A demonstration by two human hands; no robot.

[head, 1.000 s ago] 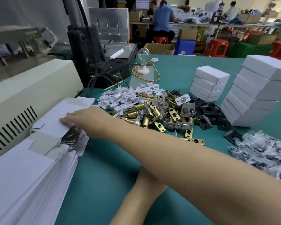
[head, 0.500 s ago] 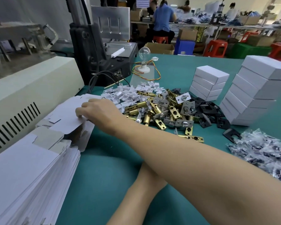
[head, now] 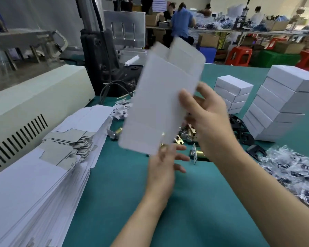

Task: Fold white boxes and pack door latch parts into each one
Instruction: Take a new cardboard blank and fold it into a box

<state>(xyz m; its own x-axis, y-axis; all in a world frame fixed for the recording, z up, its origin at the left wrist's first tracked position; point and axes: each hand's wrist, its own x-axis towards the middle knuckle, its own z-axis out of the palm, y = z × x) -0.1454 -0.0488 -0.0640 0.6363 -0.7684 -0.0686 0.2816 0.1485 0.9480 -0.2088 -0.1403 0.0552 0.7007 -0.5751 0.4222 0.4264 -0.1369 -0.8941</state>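
I hold one flat box blank upright in the air over the middle of the surface, clear of everything lying on it; raised like this, its panels can swing without striking the parts below. My right hand clamps the blank's right edge, thumb on the near face and fingers behind; this leaves the rest of the sheet free for folding. My left hand sits just under the blank's lower corner, fingers spread and gripping nothing; whether it touches the card I cannot tell, as the view is blurred there. The stack of blanks lies along the left edge, just beside the cream machine, within one reach; the latch parts are heaped mid-surface, partly hidden behind the blank; the folded boxes stand in leaning columns toward the far right corner; bagged parts line the right edge. Open room lies toward the near edge, bare green between the stack and my forearms; I judge that to be the place to square up the box.
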